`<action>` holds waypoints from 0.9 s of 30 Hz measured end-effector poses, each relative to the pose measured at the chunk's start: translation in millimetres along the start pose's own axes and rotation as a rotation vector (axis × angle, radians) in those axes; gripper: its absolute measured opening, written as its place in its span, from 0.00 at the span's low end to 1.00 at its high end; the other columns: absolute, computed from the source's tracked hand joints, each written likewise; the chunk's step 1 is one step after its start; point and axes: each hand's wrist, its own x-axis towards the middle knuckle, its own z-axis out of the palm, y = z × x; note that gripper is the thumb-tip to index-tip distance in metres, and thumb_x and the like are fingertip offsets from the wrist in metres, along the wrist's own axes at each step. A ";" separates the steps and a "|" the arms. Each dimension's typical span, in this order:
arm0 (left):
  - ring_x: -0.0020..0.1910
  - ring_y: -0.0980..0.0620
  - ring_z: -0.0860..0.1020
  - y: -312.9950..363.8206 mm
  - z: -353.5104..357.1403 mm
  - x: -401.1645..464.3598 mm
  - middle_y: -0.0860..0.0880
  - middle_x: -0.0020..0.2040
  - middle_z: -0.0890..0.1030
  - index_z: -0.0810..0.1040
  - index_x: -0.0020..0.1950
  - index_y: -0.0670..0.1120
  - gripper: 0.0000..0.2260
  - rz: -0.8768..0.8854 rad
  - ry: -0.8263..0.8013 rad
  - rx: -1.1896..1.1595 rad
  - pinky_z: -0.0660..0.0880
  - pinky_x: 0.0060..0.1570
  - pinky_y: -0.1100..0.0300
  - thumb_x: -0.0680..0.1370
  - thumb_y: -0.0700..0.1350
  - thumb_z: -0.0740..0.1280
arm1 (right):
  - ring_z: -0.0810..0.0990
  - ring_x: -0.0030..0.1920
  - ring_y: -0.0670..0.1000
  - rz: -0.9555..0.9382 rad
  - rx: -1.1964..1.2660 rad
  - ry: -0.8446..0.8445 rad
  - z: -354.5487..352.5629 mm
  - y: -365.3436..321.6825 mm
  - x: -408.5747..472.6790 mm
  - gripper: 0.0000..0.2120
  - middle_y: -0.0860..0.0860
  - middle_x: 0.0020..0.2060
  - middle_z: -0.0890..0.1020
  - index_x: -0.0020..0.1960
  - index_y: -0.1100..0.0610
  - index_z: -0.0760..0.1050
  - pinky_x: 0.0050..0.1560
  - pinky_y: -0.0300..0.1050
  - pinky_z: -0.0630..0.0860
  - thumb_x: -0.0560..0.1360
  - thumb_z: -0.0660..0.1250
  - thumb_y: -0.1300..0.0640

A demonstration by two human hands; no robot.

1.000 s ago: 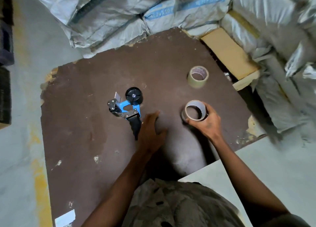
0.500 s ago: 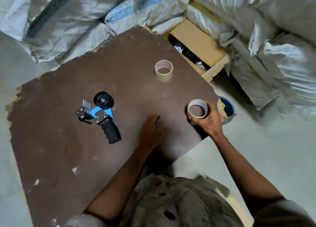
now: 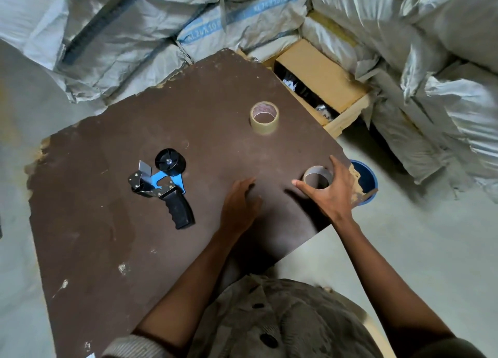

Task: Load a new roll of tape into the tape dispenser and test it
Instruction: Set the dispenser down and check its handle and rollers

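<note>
Resting our left hand [image 3: 238, 204] flat and open on the brown board [image 3: 107, 223], we hold nothing with it. Our right hand [image 3: 330, 189] curls around an empty cardboard tape core [image 3: 316, 175] near the board's right edge, thumb on one side, fingers on the other. The tape dispenser [image 3: 161, 185] lies on its side well to the left, its black spool bare. A fresh tape roll [image 3: 264, 117] stands apart, farther back. Beyond the right edge sit a blue bucket [image 3: 365, 181], an open cardboard box [image 3: 320, 88] and piled sacks [image 3: 161, 20]. Nothing lies between our hands and the dispenser.
</note>
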 end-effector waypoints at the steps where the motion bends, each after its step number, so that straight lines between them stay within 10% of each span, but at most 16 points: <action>1: 0.58 0.43 0.79 -1.4 -2.3 0.3 0.43 0.61 0.80 0.78 0.66 0.43 0.24 -0.002 0.012 0.003 0.77 0.60 0.47 0.72 0.51 0.66 | 0.67 0.74 0.56 -0.034 0.006 -0.007 2.0 -5.9 0.1 0.54 0.52 0.73 0.71 0.77 0.48 0.65 0.73 0.63 0.68 0.58 0.77 0.26; 7: 0.58 0.46 0.80 -12.4 -23.3 -3.6 0.44 0.60 0.80 0.77 0.67 0.43 0.22 -0.003 0.090 -0.035 0.76 0.61 0.53 0.72 0.44 0.70 | 0.69 0.72 0.54 -0.176 0.033 -0.093 30.1 -43.1 3.0 0.48 0.51 0.70 0.75 0.73 0.51 0.71 0.72 0.55 0.65 0.60 0.79 0.31; 13: 0.52 0.64 0.71 -31.2 -55.7 -12.6 0.42 0.59 0.78 0.76 0.68 0.40 0.22 -0.023 0.209 -0.033 0.65 0.55 0.80 0.74 0.37 0.71 | 0.71 0.68 0.50 -0.286 0.034 -0.270 78.4 -79.3 -12.8 0.43 0.45 0.65 0.79 0.68 0.50 0.76 0.67 0.45 0.62 0.58 0.80 0.31; 18: 0.54 0.47 0.80 -49.8 -81.6 -22.4 0.43 0.60 0.79 0.76 0.67 0.40 0.21 -0.078 0.343 -0.073 0.79 0.55 0.53 0.74 0.41 0.71 | 0.74 0.65 0.51 -0.333 0.010 -0.435 122.9 -103.8 -30.7 0.38 0.47 0.62 0.80 0.68 0.50 0.76 0.67 0.48 0.65 0.64 0.78 0.33; 22: 0.54 0.50 0.79 -66.0 -100.7 -32.5 0.46 0.60 0.77 0.76 0.67 0.45 0.20 -0.141 0.433 -0.111 0.80 0.53 0.50 0.75 0.41 0.71 | 0.80 0.60 0.51 -0.288 0.038 -0.570 162.9 -117.0 -44.9 0.32 0.50 0.58 0.83 0.64 0.53 0.78 0.66 0.53 0.75 0.68 0.74 0.33; 27: 0.51 0.52 0.79 -79.2 -120.3 -43.0 0.48 0.56 0.77 0.78 0.62 0.46 0.16 -0.214 0.563 -0.156 0.80 0.50 0.49 0.74 0.44 0.66 | 0.76 0.35 0.46 -0.179 0.067 -0.756 197.2 -141.1 -61.5 0.17 0.48 0.35 0.80 0.47 0.59 0.80 0.38 0.36 0.71 0.73 0.77 0.44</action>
